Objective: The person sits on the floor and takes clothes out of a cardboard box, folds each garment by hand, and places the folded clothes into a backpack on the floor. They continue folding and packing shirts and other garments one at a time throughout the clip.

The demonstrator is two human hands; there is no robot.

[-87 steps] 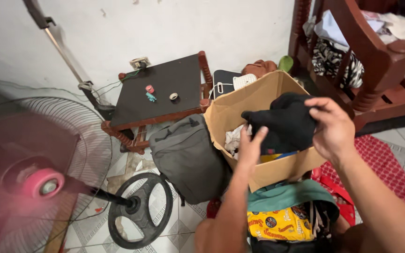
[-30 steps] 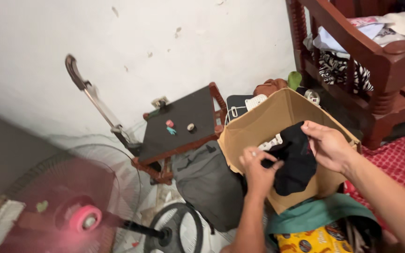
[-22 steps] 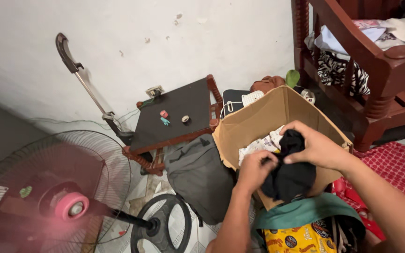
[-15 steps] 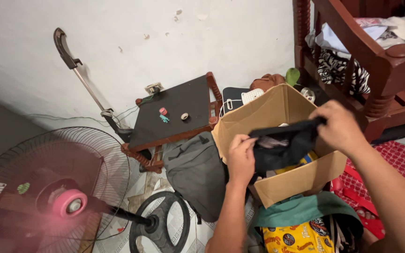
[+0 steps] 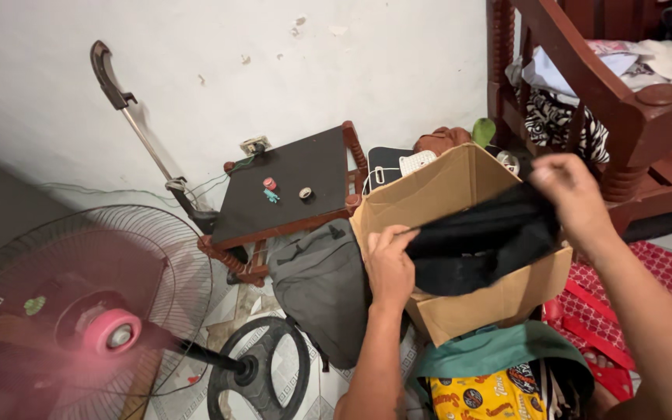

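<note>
A: Left hand (image 5: 389, 264) pinching near-left corner of black garment (image 5: 480, 245), thumb over, fingers curled under the edge. Right hand (image 5: 573, 194) closed on the far-right corner, raised higher

B: Garment position?

A: Stretched taut between both hands, slanting up to the right, hanging directly above the open cardboard box (image 5: 460, 233). Lower fold sagging toward the box mouth, contact with contents not resolvable

B: Reason for two-corner grip?

A: Judged: keeps cloth spread flat rather than bunched; held over the box so any slack drops inside, not onto the floor

B: Box placement?

A: Flaps up, set on the floor, wedged between the small dark table (image 5: 289, 187) at left and the red wooden bench (image 5: 616, 109) at far right. Close enough to be reached with both arms. Pale items just visible inside, behind the garment

B: Surroundings?

A: Grey backpack (image 5: 324, 288) slumped against the box's left wall, below the table edge. Teal cloth (image 5: 491, 354) and yellow printed fabric (image 5: 480, 397) piled near, in front of the box. Standing fan (image 5: 87, 327) at near left, pink hub, blades blurred, so running. Small red and teal objects on the tabletop, well apart from either hand. Folded clothes heaped on the bench seat
</note>
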